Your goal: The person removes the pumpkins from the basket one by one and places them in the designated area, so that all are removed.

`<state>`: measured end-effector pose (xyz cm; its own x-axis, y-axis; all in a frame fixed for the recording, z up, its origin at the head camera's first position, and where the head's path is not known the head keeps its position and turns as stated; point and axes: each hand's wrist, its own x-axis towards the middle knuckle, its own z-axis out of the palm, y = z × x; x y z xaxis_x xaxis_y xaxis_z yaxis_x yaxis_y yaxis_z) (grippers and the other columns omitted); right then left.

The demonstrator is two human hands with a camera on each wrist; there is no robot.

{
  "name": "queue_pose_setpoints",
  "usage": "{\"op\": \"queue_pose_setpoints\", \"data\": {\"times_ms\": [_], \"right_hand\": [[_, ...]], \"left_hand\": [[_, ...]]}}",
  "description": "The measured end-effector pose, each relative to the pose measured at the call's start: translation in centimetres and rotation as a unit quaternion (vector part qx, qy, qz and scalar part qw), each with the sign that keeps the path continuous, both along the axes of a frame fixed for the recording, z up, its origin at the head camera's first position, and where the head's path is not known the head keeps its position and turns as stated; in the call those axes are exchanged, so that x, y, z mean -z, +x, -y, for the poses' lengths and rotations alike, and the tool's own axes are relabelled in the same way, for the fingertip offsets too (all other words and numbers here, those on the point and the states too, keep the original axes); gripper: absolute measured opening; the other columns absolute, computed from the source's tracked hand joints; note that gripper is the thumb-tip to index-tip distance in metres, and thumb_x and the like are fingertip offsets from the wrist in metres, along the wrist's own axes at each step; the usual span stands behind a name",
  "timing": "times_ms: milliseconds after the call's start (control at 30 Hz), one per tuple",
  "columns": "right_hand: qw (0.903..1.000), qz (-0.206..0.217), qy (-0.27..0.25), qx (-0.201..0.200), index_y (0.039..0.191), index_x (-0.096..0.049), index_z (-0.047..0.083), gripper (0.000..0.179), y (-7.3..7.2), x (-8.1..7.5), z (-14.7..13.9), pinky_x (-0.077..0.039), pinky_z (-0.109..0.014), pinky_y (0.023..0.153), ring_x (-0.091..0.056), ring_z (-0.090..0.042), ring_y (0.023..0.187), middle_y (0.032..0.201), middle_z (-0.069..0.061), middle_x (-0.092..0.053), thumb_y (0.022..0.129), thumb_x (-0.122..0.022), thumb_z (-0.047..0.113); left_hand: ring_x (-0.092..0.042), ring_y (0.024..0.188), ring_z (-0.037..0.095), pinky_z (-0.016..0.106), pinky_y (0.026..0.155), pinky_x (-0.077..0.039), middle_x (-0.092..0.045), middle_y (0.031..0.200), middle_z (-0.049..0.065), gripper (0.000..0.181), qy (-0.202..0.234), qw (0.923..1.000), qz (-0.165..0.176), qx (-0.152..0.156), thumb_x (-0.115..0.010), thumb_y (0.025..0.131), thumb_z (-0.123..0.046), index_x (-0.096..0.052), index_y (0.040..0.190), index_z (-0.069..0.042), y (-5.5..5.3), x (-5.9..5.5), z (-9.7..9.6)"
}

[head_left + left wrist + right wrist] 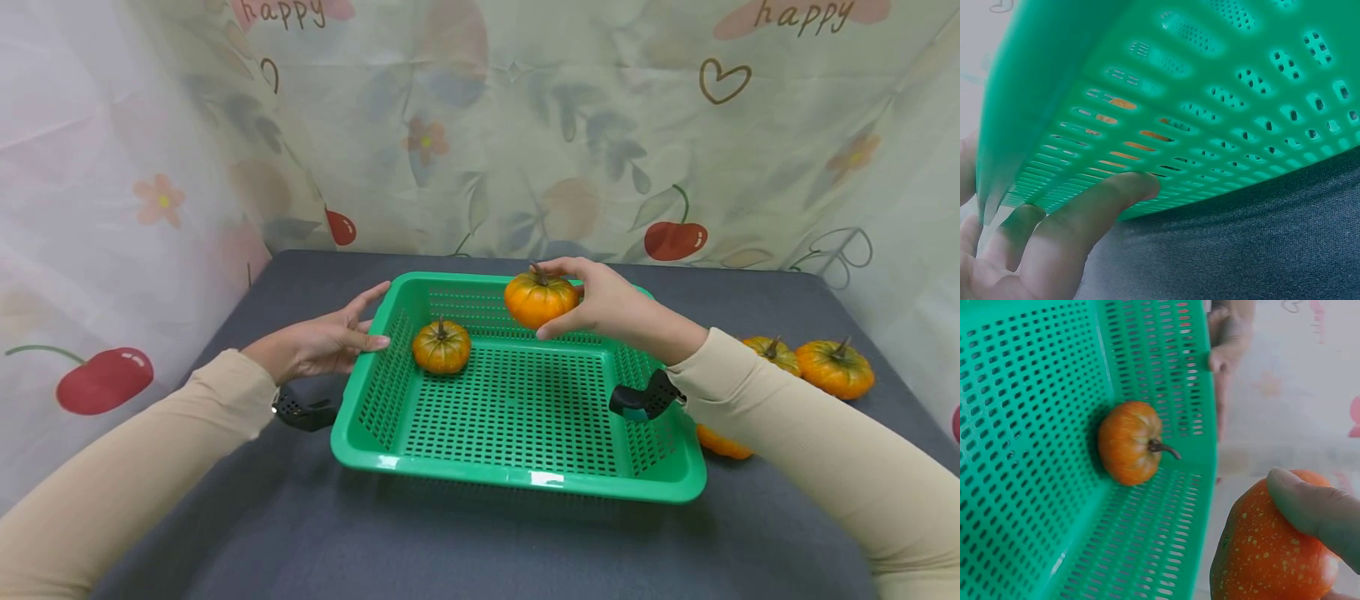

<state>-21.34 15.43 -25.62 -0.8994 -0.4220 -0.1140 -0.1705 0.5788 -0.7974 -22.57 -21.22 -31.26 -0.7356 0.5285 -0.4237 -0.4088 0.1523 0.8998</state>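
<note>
A green perforated plastic basket (517,475) stands over the dark table, its left rim held by my left hand (318,340). The thumb lies at the rim, while in the left wrist view the fingers (1094,203) touch the outer wall from below. Over the far part of the basket, my right hand (618,307) grips a small orange pumpkin (534,302) by its sides, stem upward. In the right wrist view the thumb presses on that pumpkin's (1266,550) orange skin. Another small pumpkin (441,350) with a brown stem sits inside, against the basket's left wall.
To the right of the basket, more pumpkins lie on the table (465,550): one at the far right (835,371), one beside it (776,353) and one (723,443) partly hidden by the right sleeve. A printed cloth (510,150) hangs behind the table and along its sides.
</note>
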Motion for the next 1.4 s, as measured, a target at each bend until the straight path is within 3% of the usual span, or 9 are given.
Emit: {"op": "queue_pose_setpoints", "data": {"times_ms": [333,533,667,800,1200,1400], "right_hand": [[0.9991,-0.03,0.003,0.029,0.147,-0.039,0.01,0.082,1.7,-2.6,-3.1,-0.052,-0.026,0.082,-0.048,-0.032,0.126,0.152,-0.007,-0.038,0.078,-0.082,0.013],[0.9986,-0.025,-0.024,0.04,0.152,-0.03,0.009,0.088,2.5,-3.3,-5.3,-0.052,-0.016,0.078,-0.044,-0.037,0.133,0.156,-0.008,-0.031,0.08,-0.08,0.009],[0.9978,-0.025,0.002,0.062,0.155,-0.024,0.014,0.092,3.2,-3.5,-6.9,-0.054,-0.018,0.076,-0.042,-0.037,0.134,0.158,-0.01,-0.025,0.081,-0.079,0.015],[0.9956,-0.024,0.017,0.089,0.155,-0.024,0.017,0.093,3.9,-3.4,-8.4,-0.055,-0.021,0.073,-0.041,-0.037,0.134,0.159,-0.01,-0.02,0.081,-0.08,0.021],[0.9821,-0.06,0.056,0.169,0.156,-0.021,0.025,0.094,6.0,-2.1,-12.8,-0.044,-0.006,0.073,-0.04,-0.036,0.135,0.16,0.003,-0.024,0.082,-0.078,0.038],[0.9772,-0.09,0.04,0.188,0.155,-0.023,0.026,0.089,6.9,-0.8,-14.6,-0.04,0.001,0.077,-0.037,-0.035,0.137,0.157,0.012,-0.03,0.084,-0.077,0.031]], "left_hand": [[-0.058,0.119,0.035,0.056,0.092,-0.051,-0.003,0.163,0.011,0.098,-0.004,1.0,-0.001,0.002,-0.055,0.097,-0.001,0.011,0.15,-0.05,0.0,0.0,0.0],[-0.056,0.121,0.036,0.056,0.093,-0.05,-0.003,0.163,0.011,0.099,-0.003,1.0,0.002,0.001,-0.056,0.096,-0.001,0.01,0.15,-0.05,0.0,0.0,0.0],[-0.057,0.12,0.035,0.056,0.093,-0.051,-0.003,0.163,0.011,0.099,-0.004,1.0,0.0,0.002,-0.056,0.096,-0.001,0.011,0.151,-0.049,0.0,-0.1,0.1],[-0.058,0.119,0.034,0.056,0.092,-0.051,-0.004,0.163,0.01,0.098,-0.003,1.0,0.002,0.001,-0.056,0.096,-0.002,0.009,0.15,-0.051,0.0,-0.1,0.0],[-0.06,0.115,0.033,0.055,0.092,-0.051,-0.005,0.163,0.011,0.097,-0.002,1.0,0.002,0.0,-0.055,0.096,-0.001,0.008,0.15,-0.052,0.0,0.0,0.0],[-0.059,0.117,0.034,0.055,0.092,-0.051,-0.005,0.163,0.011,0.097,-0.001,1.0,0.001,0.001,-0.055,0.097,-0.001,0.008,0.15,-0.052,0.0,0.0,0.0]]}}
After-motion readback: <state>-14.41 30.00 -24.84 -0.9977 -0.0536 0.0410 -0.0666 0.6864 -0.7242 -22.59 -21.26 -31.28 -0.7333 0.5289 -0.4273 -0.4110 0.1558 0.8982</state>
